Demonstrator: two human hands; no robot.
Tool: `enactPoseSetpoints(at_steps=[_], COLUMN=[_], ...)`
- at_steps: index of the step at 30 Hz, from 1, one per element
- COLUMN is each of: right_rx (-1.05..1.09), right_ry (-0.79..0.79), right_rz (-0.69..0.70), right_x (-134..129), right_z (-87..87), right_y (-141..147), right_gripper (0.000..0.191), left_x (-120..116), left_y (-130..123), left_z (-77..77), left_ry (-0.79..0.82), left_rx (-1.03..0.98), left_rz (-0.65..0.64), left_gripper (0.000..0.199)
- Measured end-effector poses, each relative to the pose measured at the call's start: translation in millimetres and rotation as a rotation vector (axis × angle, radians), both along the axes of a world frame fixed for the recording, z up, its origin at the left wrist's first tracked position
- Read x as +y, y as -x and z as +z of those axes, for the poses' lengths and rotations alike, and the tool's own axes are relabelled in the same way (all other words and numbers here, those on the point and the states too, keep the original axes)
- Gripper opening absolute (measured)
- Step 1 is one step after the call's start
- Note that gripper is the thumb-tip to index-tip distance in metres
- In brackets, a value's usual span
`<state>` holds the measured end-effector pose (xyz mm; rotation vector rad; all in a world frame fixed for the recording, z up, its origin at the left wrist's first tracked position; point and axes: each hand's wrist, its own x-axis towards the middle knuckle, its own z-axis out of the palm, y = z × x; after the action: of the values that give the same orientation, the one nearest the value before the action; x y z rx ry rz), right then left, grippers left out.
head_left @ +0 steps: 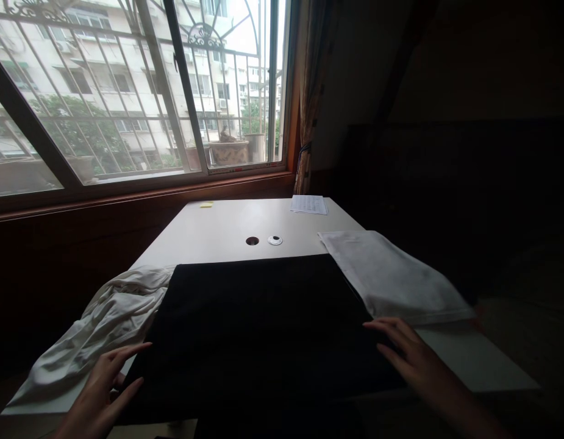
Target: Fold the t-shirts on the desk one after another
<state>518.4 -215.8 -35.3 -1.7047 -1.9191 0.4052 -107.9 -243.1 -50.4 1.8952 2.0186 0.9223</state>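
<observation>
Black cloth spans the table's near end

The black cloth [258,329] lies flat on the table [222,231], its long axis running left to right, its far edge facing the window [227,91]. At the table's near left, the left hand [101,387] touches the cloth's side, thumb and fingers apart; at near right, the right hand [407,353] does likewise. Beyond the table, outside, a planter [229,153] holds something too unclear to name.

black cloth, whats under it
The white table shows beyond the black cloth. Anything directly beneath is covered; whether the crumpled white cloth at left runs under it can't be seen.
</observation>
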Motion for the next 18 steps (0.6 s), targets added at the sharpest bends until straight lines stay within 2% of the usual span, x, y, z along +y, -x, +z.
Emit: enactPoseSetpoints(at_steps=[3,5,7,9,11,14,16,18], right_rx=[-0.073,-0.159,-0.248,-0.311,-0.35,-0.405,-0.444,-0.465], right_ry=[0.052,0.026,-0.051,-0.123,-0.158,-0.123,-0.034,0.052], right_rz=[0.071,0.072,0.035,0.018,0.072,0.151,0.191,0.189], right_x=[-1.6,2.0,11.9,28.2,49.6,86.4,111.5,135.3], right_z=[-2.2,0.3,9.9,24.4,37.6,42.0,32.5,16.9], right_y=[-4.0,-5.1,0.7,17.2,43.5,87.1,107.4,115.5], right_gripper=[0.036,0.034,0.031,0.032,0.039,0.053,0.063,0.072], left_x=[-0.1,3.5,13.9,32.7,59.0,105.4,135.3,160.6], left_y=[8.3,1.0,-18.3,-46.7,-79.2,-123.9,-144.0,-152.8], left_z=[-3.7,6.0,22.9,38.2,44.4,36.5,27.0,19.2], left_ry=[0.014,-0.086,-0.176,-0.229,-0.223,-0.096,0.019,0.09], left_rx=[0.174,0.344,0.466,0.538,0.605,0.673,0.703,0.702], left_rz=[-0.121,-0.137,-0.186,-0.289,-0.395,-0.442,-0.437,-0.375], left_gripper=[0.047,0.044,0.045,0.046,0.048,0.058,0.06,0.06])
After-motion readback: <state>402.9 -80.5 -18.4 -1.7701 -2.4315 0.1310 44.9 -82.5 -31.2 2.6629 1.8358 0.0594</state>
